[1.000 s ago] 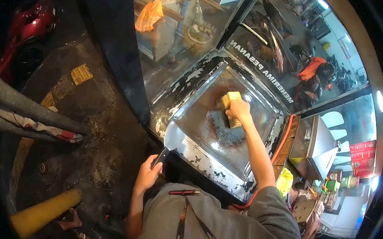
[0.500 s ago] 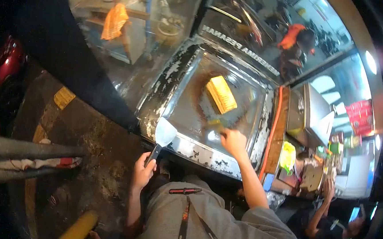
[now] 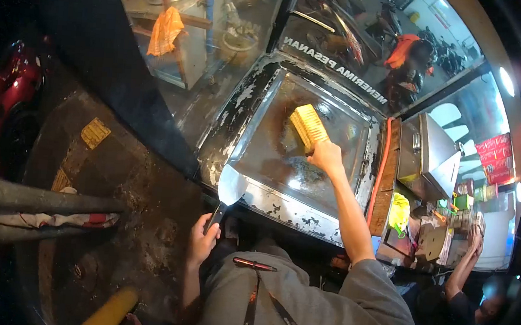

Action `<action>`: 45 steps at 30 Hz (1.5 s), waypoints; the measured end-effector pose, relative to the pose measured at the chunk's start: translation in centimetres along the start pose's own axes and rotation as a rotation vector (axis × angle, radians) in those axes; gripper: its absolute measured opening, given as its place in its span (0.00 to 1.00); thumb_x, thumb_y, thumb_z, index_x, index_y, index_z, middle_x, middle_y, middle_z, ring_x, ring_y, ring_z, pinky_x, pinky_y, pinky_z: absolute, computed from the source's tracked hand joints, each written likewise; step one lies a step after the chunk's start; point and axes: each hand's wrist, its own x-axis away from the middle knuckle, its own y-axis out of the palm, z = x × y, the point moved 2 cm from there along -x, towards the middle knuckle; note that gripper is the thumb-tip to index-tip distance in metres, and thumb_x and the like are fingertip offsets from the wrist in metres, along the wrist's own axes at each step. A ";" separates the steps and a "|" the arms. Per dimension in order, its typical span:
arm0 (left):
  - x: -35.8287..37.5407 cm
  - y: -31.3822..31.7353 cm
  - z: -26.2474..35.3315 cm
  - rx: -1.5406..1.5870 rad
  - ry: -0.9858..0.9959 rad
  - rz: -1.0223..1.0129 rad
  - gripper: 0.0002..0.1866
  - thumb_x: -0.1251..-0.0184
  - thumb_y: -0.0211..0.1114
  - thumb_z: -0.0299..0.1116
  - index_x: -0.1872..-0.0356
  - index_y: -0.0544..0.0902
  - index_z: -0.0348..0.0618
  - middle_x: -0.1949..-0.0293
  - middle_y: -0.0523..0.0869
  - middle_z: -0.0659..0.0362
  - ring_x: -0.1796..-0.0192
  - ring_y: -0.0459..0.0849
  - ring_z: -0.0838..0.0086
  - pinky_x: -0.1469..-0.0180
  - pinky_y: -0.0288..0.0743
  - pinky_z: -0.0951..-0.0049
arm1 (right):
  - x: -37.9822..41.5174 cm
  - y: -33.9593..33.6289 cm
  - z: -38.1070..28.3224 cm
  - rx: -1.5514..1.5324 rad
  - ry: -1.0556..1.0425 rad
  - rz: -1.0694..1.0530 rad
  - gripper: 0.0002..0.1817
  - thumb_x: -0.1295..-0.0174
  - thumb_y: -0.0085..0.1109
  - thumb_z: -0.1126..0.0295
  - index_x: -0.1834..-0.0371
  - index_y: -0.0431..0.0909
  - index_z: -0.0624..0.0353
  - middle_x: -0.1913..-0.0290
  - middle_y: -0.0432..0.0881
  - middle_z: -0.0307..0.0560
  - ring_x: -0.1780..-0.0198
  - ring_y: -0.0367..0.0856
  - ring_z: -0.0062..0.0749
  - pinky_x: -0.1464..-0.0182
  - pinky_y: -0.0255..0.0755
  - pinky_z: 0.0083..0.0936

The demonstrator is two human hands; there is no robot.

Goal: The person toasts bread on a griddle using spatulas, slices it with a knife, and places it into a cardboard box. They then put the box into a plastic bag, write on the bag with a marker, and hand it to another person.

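Note:
A yellow ridged block, perhaps sliced bread [image 3: 307,123], lies on the dark, wet-looking griddle [image 3: 262,144]. My right hand [image 3: 326,157] is at the block's near end, its fingers curled; whether it grips the block or something small beside it is hidden. Over the griddle's front left corner is a metal scraper with a wide blade [image 3: 231,186]. Its black handle is in my left hand [image 3: 204,238], fingers wrapped round it.
A steel box [image 3: 433,156] stands right of the griddle, past an orange hose [image 3: 381,171]. A yellow-green cloth [image 3: 399,213] lies nearer. Another person's hands [image 3: 476,235] are at the far right counter. Glass panes [image 3: 335,41] border the griddle's back.
My right hand has moved up from the griddle's front part to the block's near end. My left hand still holds the scraper. The view has shifted slightly.

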 end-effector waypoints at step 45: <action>-30.3 16.4 0.4 -1.003 0.181 -0.140 0.17 0.36 0.60 0.33 0.48 0.75 0.35 0.69 0.85 0.49 0.71 0.84 0.65 0.68 0.77 0.66 | 9.5 9.8 12.1 -1.284 0.561 0.311 0.13 0.39 0.59 0.60 0.61 0.80 0.57 0.76 0.82 0.41 0.76 0.77 0.23 0.70 0.71 0.26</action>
